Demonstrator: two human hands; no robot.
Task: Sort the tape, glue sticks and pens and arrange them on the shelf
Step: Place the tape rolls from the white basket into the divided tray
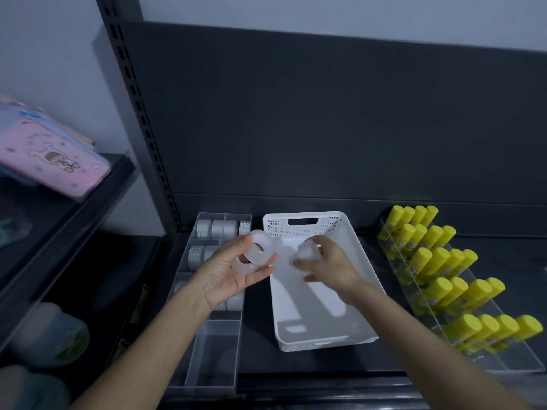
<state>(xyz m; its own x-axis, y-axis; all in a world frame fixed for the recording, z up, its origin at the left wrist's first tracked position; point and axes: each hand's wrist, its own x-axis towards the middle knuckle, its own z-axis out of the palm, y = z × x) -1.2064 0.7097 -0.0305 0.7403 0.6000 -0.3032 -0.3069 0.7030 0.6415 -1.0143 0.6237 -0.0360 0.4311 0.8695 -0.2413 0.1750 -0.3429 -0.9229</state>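
On the dark shelf (257, 335): three holders are standing side by side, with a grey divider tray (189, 365) at left, a white basket (322, 321) in the middle and a clear tiered rack (503, 359) at right.
Left grip (228, 276): it is clamping round two translucent tape rolls (251, 255), one leaning on the other, and holding them over the tray's right edge.
Right grip (331, 267): it is closing on a third roll (307, 250), blurred, and holding it over the basket's far end.
Stored rolls (217, 227): four are standing in the tray's far compartments and two in the next one. More are lying under the left wrist, but I cannot count them.
Glue sticks (438, 258): twenty yellow-capped sticks are leaning in the rack, in five rows of four.
Side shelf: one pink notebook (53, 164) is lying at upper left.
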